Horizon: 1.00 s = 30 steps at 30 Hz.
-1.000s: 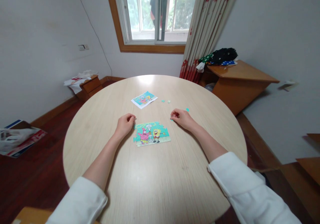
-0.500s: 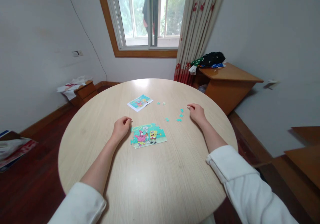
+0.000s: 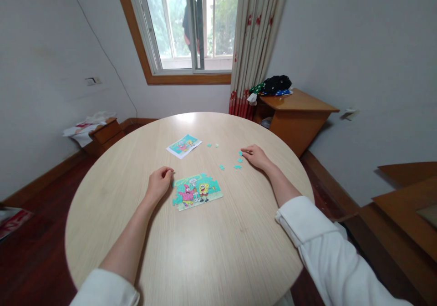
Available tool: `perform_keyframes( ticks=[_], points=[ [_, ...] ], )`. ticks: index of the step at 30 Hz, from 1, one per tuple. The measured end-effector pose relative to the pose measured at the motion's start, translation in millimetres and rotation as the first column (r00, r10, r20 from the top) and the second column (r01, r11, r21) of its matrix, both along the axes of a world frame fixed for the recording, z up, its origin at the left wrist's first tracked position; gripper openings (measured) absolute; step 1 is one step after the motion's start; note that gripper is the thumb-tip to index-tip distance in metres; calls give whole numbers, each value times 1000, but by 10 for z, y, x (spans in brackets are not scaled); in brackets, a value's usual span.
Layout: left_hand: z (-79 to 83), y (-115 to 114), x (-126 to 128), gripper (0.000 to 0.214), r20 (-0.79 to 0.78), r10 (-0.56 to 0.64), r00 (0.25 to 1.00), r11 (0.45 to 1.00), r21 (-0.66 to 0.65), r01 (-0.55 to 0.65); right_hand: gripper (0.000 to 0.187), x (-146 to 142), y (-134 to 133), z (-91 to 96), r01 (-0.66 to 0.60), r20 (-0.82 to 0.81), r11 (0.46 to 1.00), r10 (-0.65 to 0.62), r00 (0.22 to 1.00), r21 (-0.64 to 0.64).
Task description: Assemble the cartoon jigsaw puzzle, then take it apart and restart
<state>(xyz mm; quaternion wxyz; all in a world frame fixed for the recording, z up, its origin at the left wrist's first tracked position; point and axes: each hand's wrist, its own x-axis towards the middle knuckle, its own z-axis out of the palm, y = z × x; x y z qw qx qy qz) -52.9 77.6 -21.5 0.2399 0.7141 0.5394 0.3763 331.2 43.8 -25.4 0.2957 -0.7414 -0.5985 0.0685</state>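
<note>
A partly assembled jigsaw puzzle (image 3: 197, 191) with cartoon figures on a teal ground lies on the round table, its outline uneven at the left and upper right. My left hand (image 3: 160, 182) rests by its left edge, fingers curled closed; whether anything is in them is hidden. Farther right, my right hand (image 3: 256, 155) reaches over the table with its fingertips pinched at a teal puzzle piece (image 3: 241, 153). Just below that lie two more loose pieces, one a small teal piece (image 3: 240, 160) and the other a wider piece (image 3: 237, 166). Another loose piece (image 3: 221, 167) sits nearer the puzzle.
A printed reference picture (image 3: 184, 145) lies beyond the puzzle. To its right are a teal piece (image 3: 209, 145) and a pale piece (image 3: 216, 145). The round wooden table (image 3: 205, 251) carries all of this. A brown desk (image 3: 293, 110) with cloth on it stands behind at right.
My right hand has moved left, and its fingertips now touch the topmost loose piece on the right. My left hand stays beside the puzzle. The whole view has shifted slightly.
</note>
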Motion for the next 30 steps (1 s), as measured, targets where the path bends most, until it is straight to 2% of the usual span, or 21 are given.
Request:
perform_keyframes(
  ticks=[6,11,16,19,22,24,25,27,30],
  points=[
    [10,-6,10,30,-23,6,1000,1000,7,-6,24,-4,27,20,-22,4,1000,22,1000,-9],
    [10,-21,16,28,-4,7,1000,1000,5,-6,17,6,56,27,10,-40,1000,-11,999,-18],
    [16,-30,19,25,44,12,999,1000,-4,-12,11,-53,66,40,-1,-296,995,30,955,97],
    [36,-60,25,26,59,-35,998,999,-8,35,11,-278,24,125,-16,-511,984,106,853,178],
    [64,-104,29,31,-3,-157,988,987,-34,157,20,-646,-95,225,-207,-665,953,304,682,223],
    [82,-125,26,32,-78,-220,972,975,-45,217,27,-889,-190,261,-344,-715,917,377,589,201],
    [89,-130,23,32,-115,-233,966,972,-45,229,27,-986,-229,267,-405,-724,899,392,568,168],
    [100,-133,17,34,-176,-239,955,971,-37,237,21,-1113,-280,263,-495,-697,865,408,590,88],
    [102,-124,11,35,-230,-236,944,971,-21,237,15,-1158,-290,250,-546,-634,838,425,646,5]
  ],
)
